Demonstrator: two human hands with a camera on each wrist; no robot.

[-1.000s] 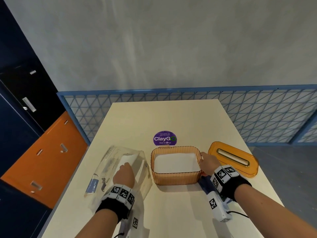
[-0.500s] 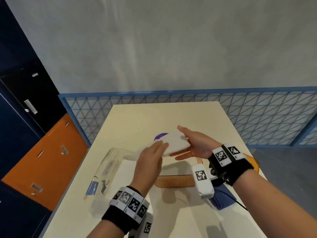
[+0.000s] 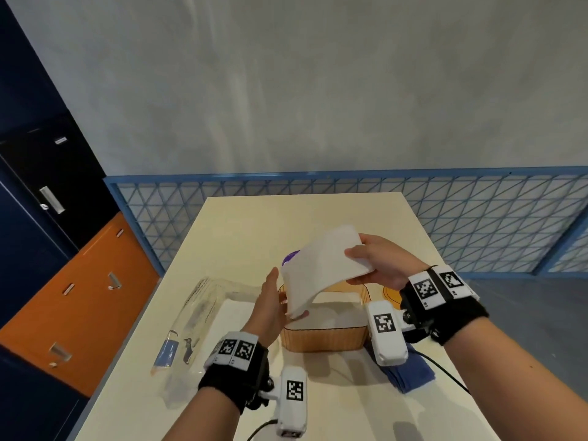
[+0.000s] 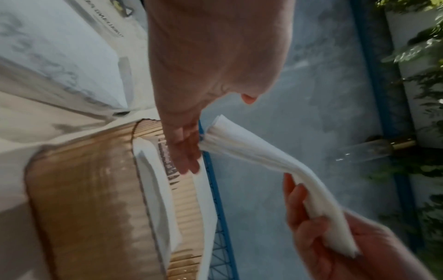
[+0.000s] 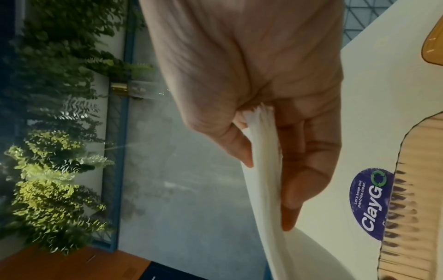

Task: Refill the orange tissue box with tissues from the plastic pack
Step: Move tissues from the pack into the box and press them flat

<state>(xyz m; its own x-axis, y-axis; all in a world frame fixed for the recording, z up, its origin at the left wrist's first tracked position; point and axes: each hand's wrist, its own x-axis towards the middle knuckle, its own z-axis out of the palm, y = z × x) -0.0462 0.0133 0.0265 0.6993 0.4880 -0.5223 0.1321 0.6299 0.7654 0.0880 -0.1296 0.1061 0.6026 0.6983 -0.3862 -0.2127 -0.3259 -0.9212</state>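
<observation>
Head view: right hand [image 3: 380,262] pinches tissue stack [image 3: 321,265], left hand [image 3: 270,305] spread against it; "ClayGo" sticker [image 5: 372,203] readable.

The head view looks forward and down from above the cream counter [image 3: 229,237], taking in both forearms, the grey wall and the blue lattice railing [image 3: 477,218]. Each wrist view sits close behind its own palm and looks along the fingers — both pictures are turned sideways. All three views share the white folded tissue stack [image 3: 321,265] [image 4: 251,157] [image 5: 263,151] and the ribbed orange plastic tissue box [image 3: 321,340] [image 4: 95,189] [image 5: 422,170]; the left wrist view also catches the right hand [image 4: 335,236].
</observation>
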